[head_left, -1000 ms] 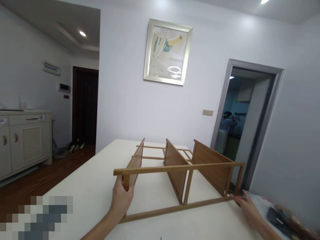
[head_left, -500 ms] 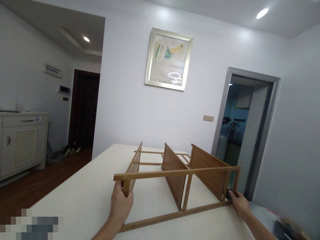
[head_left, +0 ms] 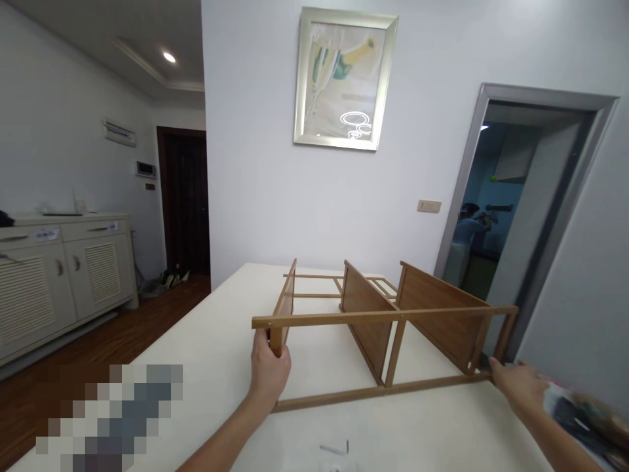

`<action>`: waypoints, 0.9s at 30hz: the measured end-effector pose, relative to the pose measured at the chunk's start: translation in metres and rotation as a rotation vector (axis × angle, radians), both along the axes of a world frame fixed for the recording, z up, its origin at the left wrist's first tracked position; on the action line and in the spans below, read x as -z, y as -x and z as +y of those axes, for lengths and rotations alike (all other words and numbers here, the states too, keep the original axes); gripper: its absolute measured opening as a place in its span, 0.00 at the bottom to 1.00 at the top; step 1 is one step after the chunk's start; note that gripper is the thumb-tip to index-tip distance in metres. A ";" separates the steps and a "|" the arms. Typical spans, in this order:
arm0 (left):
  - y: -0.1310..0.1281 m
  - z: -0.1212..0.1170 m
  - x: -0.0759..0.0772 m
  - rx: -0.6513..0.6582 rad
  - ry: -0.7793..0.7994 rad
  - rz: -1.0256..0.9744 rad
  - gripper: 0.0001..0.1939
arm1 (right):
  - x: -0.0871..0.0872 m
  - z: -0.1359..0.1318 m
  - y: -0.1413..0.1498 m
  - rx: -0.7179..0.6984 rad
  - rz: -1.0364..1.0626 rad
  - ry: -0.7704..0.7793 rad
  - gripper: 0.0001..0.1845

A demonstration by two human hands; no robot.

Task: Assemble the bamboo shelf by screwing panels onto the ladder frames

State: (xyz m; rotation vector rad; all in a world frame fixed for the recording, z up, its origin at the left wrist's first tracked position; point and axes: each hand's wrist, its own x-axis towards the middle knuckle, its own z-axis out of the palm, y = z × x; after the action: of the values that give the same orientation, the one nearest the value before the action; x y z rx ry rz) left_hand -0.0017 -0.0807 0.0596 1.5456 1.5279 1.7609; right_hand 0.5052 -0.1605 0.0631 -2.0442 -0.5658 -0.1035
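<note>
A brown wooden shelf rack [head_left: 363,321] lies on its side on the white table [head_left: 206,354], its three shelf panels standing on edge. My left hand [head_left: 270,370] is wrapped round the upright wooden bar at the rack's near left end, its fingertips hidden behind the wood. At the near right end, my right hand [head_left: 518,387] grips the lower corner of the frame, with the fingers partly hidden. An L-shaped hex key [head_left: 337,449] lies on the table in front of the rack, beside a small clear item cut off by the lower edge.
Behind the table stands a white wall with a framed picture [head_left: 346,78]. Through the doorway [head_left: 491,216] at right, a person is partly visible. A white cabinet [head_left: 69,262] stands at left. Dark and brown items [head_left: 590,419] lie beyond my right arm.
The view has tilted down and turned left, so the rack and both hands appear farther right. The hex key has come into view. Both hands keep their hold on the rack.
</note>
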 end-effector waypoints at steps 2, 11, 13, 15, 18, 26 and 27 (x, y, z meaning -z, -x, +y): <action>0.000 -0.007 -0.001 0.000 -0.010 -0.004 0.20 | -0.004 -0.017 0.034 0.088 -0.136 -0.041 0.30; -0.002 -0.014 -0.004 0.006 -0.096 -0.049 0.18 | -0.006 -0.038 0.308 -1.048 -0.289 -0.388 0.13; -0.002 -0.015 -0.005 0.014 -0.116 -0.079 0.18 | -0.010 -0.016 0.351 -1.208 -0.078 -0.391 0.19; -0.002 -0.015 -0.005 0.033 -0.121 -0.117 0.17 | -0.012 0.006 0.381 -1.339 0.130 -0.365 0.25; 0.000 -0.017 -0.005 0.087 -0.102 -0.161 0.14 | -0.007 0.025 0.406 -1.509 0.304 -0.365 0.28; 0.002 -0.030 0.003 0.134 -0.034 -0.189 0.13 | 0.012 0.012 0.413 -1.521 0.446 -0.358 0.31; 0.002 -0.031 0.005 0.136 -0.022 -0.196 0.13 | 0.012 0.011 0.413 -1.519 0.441 -0.358 0.31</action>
State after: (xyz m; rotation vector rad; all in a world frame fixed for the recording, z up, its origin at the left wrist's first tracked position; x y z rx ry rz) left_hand -0.0033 -0.1120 0.0551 1.4049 1.2840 1.7977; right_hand 0.0919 -0.1498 0.0508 -0.8340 -1.4903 1.0199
